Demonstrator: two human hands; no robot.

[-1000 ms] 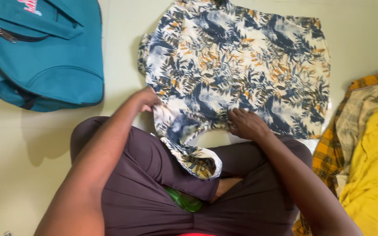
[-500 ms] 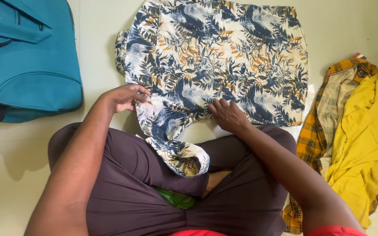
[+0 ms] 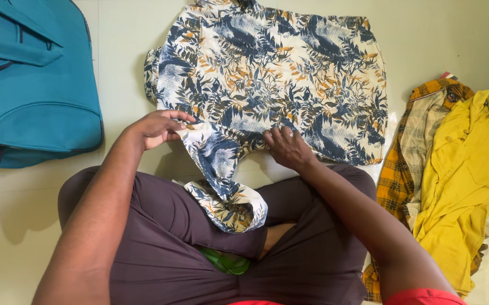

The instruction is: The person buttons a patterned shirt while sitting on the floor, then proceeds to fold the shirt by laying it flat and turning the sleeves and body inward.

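Since the earlier frame, the view has drifted slightly: the leaf-print shirt (image 3: 272, 79) sits a little further left and higher in the picture, and the heap of clothes on the right shows more fully. Both hands remain on the near edge of the shirt, with little change in their hold.

Position of the shirt: it lies spread flat on the pale floor (image 3: 18, 226), directly ahead of the seated person's crossed legs. One loose part, a sleeve or hem corner, trails off the near edge and hangs down onto the dark trousers (image 3: 199, 243).

Left hand (image 3: 159, 127): fingers curled, pinching the fabric at the shirt's near left edge where the loose part begins. Grip confirmed.

Right hand (image 3: 287, 148): laid palm down on the near edge of the shirt, fingers bent and pressing the cloth. Whether it pinches any fabric cannot be told from this view.

Surroundings: a teal bag (image 3: 29, 85) lies on the floor to the left, near the shirt but not touching it. To the right, a yellow garment (image 3: 464, 169) lies on top of an orange checked garment (image 3: 408, 164), both crumpled, just beside the shirt's right edge. A green item (image 3: 224, 262) shows between the legs, mostly hidden.
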